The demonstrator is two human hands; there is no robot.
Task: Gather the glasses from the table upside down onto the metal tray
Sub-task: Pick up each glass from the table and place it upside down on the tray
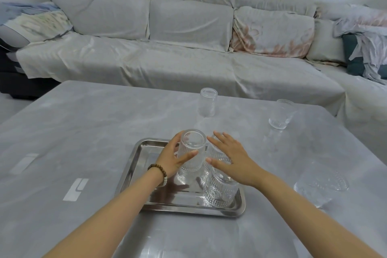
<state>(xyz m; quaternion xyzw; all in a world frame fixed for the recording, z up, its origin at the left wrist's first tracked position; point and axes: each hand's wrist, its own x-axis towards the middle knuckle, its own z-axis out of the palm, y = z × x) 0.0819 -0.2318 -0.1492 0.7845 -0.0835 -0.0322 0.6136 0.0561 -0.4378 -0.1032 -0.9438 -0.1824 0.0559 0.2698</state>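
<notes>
Your metal tray (134, 165) holds inverted glasses; your left grip (173, 159) clasps a ribbed glass (191, 153), right grip (232, 157) spread open.

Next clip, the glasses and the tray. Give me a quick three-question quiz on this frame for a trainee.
1. True or false: the ribbed glass in the left hand is base-up over the metal tray.
2. Which hand is open and holds nothing? A) left B) right
3. Fill in: the smooth glass and the far right glass stand on the ____, off the tray.

Key:
1. True.
2. B: the right hand is spread flat above the tray's other glasses.
3. Table.
</notes>
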